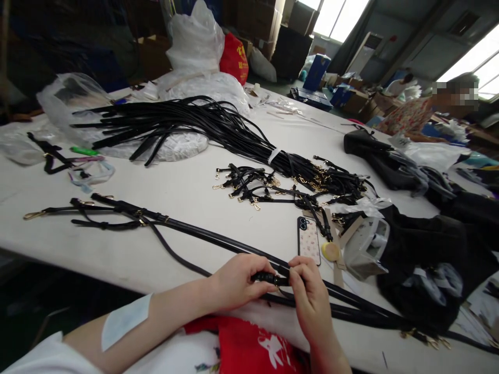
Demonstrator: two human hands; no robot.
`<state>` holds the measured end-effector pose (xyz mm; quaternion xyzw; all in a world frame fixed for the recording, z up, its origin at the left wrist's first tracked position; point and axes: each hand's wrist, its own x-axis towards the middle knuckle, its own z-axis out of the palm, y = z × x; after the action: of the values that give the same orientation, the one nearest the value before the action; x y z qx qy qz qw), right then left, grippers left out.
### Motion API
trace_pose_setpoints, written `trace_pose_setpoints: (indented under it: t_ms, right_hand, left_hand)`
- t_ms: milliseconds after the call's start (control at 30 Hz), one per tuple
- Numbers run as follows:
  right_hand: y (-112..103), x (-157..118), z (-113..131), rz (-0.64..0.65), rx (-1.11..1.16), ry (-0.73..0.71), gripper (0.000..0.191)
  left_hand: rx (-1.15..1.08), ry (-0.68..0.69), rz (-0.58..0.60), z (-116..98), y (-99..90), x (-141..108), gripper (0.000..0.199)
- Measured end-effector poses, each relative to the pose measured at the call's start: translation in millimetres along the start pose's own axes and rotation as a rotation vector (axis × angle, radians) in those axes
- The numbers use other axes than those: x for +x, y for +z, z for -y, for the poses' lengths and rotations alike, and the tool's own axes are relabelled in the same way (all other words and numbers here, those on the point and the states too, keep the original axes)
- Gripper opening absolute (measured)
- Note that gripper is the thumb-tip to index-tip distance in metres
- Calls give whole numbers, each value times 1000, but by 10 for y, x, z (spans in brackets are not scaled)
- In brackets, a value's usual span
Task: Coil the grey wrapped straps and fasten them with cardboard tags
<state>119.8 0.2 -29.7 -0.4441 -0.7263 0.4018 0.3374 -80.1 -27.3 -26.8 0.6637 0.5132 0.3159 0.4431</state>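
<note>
My left hand (pixel 244 280) is closed, thumb and fingers pinching a short black strap (pixel 268 278) with a small gold buckle. The other end of that strap is between the thumb and fingers of my right hand (pixel 307 291), partly hidden by them. Beneath and beyond both hands, long black straps (pixel 202 236) stretch across the table front, with gold snap hooks (pixel 35 214) at their left end and more hooks (pixel 432 343) at the lower right. Whether the held strap joins these long ones cannot be made out.
On the white table (pixel 163 179) lies a big bundle of black straps (pixel 218 124) tied with a white band. Shorter hooked straps (pixel 265 189) are heaped beside it. A phone (pixel 309 240), yellow tape measure (pixel 330 251) and black bags (pixel 424 254) are near my right. A person (pixel 409 119) is beyond.
</note>
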Motion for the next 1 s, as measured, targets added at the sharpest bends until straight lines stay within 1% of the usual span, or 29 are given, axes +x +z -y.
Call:
trace_pose_setpoints:
  t_ms: [133, 267, 333, 467, 567, 667, 800, 1000]
  right_hand:
    - [-45, 28, -32, 155, -81, 6, 31]
    - [-57, 41, -51, 254, -118, -1, 30]
    - [-33, 48, -51, 281, -121, -4, 31]
    - [11, 47, -82, 294, -44, 13, 32]
    - [1, 40, -128, 312, 66, 50, 31]
    - [-19, 34, -146, 288, 117, 81, 25]
    - [-25, 27, -121, 279, 131, 71, 27]
    - [5, 26, -133, 310, 139, 44, 27]
  left_hand:
    - [46, -6, -10, 18, 13, 2, 12]
    - [61, 12, 19, 38, 40, 8, 16]
    - [64, 49, 26, 36, 59, 7, 15]
    - [75, 115, -27, 37, 88, 0, 16]
    - [35, 108, -61, 61, 95, -4, 20]
    - [-12, 109, -94, 91, 98, 0, 21]
    - [-13, 153, -57, 111, 101, 14, 20]
    - [17, 147, 9, 139, 112, 14, 23]
